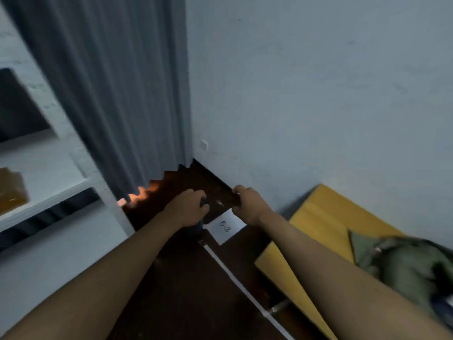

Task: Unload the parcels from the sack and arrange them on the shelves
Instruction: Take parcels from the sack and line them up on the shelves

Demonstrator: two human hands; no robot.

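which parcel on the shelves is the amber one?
The lower parcel at the left edge, on the white shelf; the upper parcel above it is black.

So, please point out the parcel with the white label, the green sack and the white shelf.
parcel (221,204): head view, dark top between the hands.
green sack (402,263): head view, middle of the fabric.
white shelf (46,200): head view, front edge.

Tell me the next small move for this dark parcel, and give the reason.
Probably swing it left toward the white shelves. Both the left hand and right hand grip the dark parcel with a white label, held out over the floor, and the shelf board shows bare space beside an amber packet.
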